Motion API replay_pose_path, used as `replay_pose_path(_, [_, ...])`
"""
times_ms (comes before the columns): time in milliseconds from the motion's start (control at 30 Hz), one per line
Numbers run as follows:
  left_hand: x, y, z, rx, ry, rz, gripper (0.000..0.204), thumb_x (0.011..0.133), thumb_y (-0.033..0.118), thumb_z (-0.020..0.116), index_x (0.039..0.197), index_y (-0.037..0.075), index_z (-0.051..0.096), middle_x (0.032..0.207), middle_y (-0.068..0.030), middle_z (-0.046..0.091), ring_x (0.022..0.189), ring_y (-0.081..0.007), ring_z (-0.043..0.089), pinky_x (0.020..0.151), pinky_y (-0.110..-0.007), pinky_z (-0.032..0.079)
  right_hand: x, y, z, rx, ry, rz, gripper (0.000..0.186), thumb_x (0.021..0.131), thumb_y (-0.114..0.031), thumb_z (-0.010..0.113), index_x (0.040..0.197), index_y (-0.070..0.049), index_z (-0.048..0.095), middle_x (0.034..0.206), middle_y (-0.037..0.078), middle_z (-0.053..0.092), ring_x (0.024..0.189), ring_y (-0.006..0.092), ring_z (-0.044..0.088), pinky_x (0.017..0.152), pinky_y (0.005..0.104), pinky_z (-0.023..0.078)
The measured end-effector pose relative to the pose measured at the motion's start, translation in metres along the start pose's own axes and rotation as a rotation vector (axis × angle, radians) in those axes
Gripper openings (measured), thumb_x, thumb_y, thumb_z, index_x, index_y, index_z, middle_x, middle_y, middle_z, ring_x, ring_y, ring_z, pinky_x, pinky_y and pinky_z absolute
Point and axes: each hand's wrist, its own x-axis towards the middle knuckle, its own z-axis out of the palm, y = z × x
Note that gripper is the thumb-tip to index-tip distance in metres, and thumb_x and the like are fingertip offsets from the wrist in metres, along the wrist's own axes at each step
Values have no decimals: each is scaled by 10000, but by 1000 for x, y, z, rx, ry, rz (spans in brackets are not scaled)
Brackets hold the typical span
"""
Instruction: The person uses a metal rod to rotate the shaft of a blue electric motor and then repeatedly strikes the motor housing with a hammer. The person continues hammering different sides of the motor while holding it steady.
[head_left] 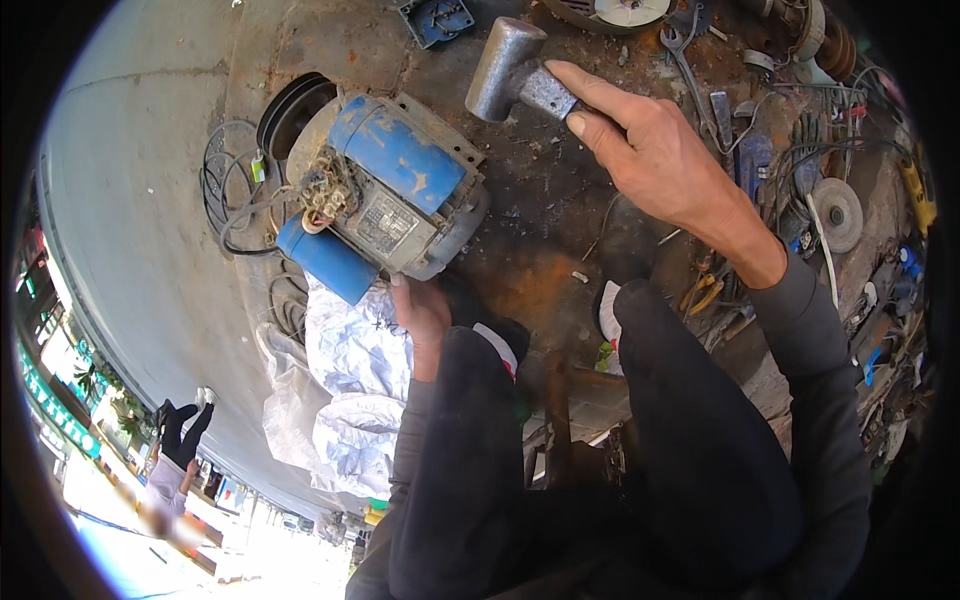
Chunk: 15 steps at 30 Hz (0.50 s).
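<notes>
Steadying the blue electric motor (395,185) looked like the point on which a clean blow depended. It lay on the rusty ground (540,270), tilted, its round end turned toward the lower left, with a tangle of exposed wires (325,195) on its top face and a blue cylinder (325,262) along its lower side. The left hand (420,310) pressed against the motor's lower edge; whether its fingers gripped or only braced could not be told. The right hand (655,150) was clenched round the handle of a grey metal hammer (510,70), forefinger laid along it, the head raised just above the motor's upper right corner. A short, square strike at the casing would have served best, I judged, kept well off the wiring.

Room was tight. Black cable coils (230,185) and a round dark opening (295,110) lay close on the left, crumpled white sheeting (350,380) below, and a litter of tools with a grinding disc (835,210) crowded the right edge. Only the bare patch between motor and right forearm stood open.
</notes>
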Motion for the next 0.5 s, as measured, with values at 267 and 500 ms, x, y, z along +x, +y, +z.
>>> replay_pose_path(267, [-2,3,5,11,84,-31,664,1073,537,475,1572,98,486,1544,-121,573,1407,-350,547,1192,-542,404,-12,16,-4,-61,-172,66,473,1037,-145,632,1508,-111,618,774,213,618,644,261,535,686,424,481])
replay_pose_path(500, [-2,4,8,-11,39,-12,679,1066,557,480,1575,108,486,1542,-117,579,1394,-362,557,1160,-536,425,-17,23,2,-36,-354,-1,485,1035,-147,611,1514,-76,595,833,306,674,776,480,651,764,511,521])
